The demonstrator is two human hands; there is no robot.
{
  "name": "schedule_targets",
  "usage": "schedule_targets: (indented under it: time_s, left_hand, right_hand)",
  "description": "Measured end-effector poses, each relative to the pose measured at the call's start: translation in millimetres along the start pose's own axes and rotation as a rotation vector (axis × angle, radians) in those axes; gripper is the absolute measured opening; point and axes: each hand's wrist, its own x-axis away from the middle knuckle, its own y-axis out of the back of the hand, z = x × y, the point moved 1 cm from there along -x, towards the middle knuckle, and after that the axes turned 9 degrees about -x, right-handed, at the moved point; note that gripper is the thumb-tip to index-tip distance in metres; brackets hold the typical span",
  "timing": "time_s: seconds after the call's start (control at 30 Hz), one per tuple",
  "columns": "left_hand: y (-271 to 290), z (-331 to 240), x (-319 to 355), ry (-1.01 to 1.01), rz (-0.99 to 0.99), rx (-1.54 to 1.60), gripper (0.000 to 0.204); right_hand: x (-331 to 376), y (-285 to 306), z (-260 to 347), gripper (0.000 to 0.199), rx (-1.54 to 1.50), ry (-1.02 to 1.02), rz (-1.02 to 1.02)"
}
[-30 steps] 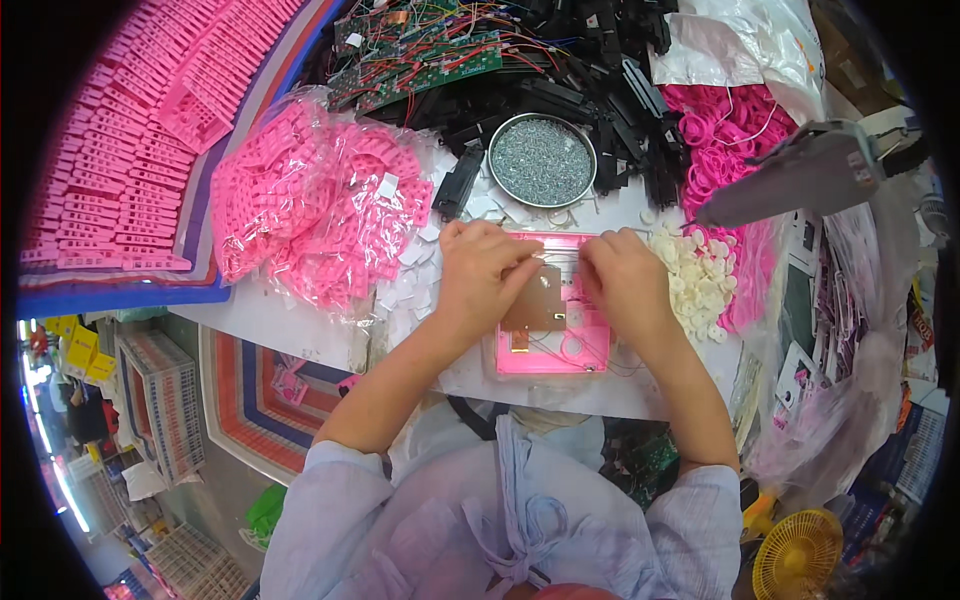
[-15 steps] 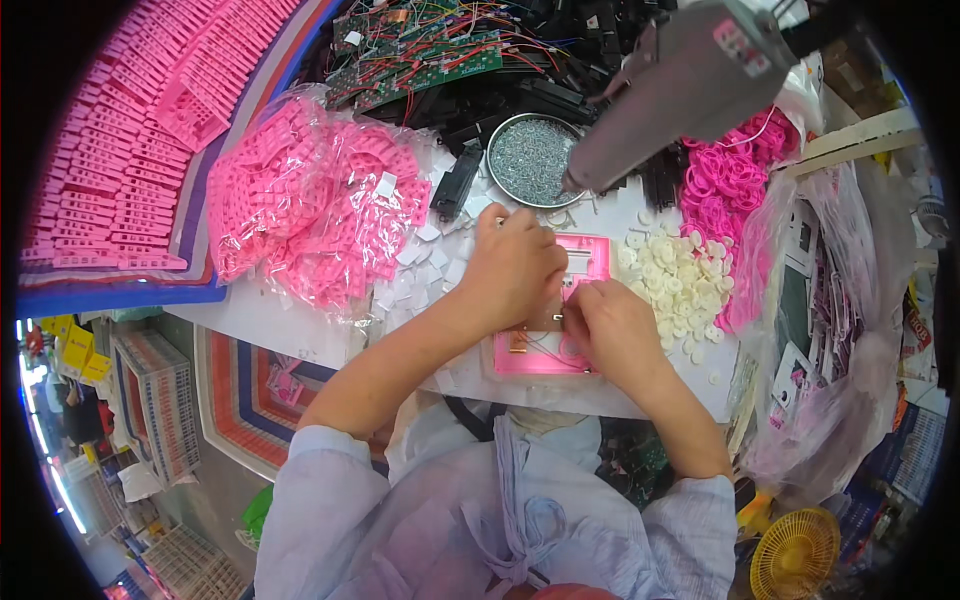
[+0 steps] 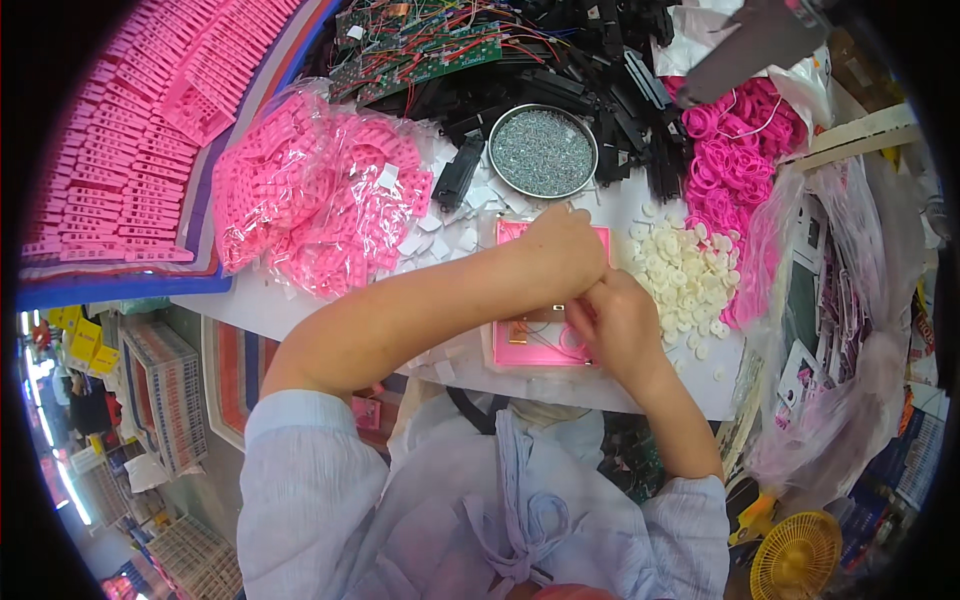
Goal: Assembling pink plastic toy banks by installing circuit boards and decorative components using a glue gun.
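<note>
- At the left of the frame I see bagged pink parts, untouched.
- At centre, my left hand presses the pink tray; I think a fitting step.
- My right hand pinches something small, I cannot tell what; next needs careful seating.

Your left hand sits just right of the frame's centre, back up, fingers curled down and knuckles pointing right. Its bare forearm runs down-left to a pale blue sleeve at the lower left. Your right hand lies just below and right of it, touching it, fingers bent inward toward the left hand's fingertips. The right forearm drops down-right to the sleeve at the lower right. Both wrists are nearly straight.
</note>
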Motion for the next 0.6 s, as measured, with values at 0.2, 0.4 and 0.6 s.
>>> schedule_targets:
  time_s: [0.2,0.4,0.6]
  left_hand:
    - [9.1,17.3,-11.3,0.189,0.294,0.107,0.019]
    - [23.5,24.2,-10.4,0.232,0.238,0.175,0.015]
    - [-2.7,35.5,-0.7,0.255,0.085,0.317,0.018]
  right_hand:
    - [-9.9,3.7,3.6,0.008,0.133,-0.009,0.096]
    - [-21.1,12.3,-5.9,0.010,0.046,0.056,0.063]
    - [-24.0,-3.1,-23.6,0.015,-0.065,0.241,-0.224]
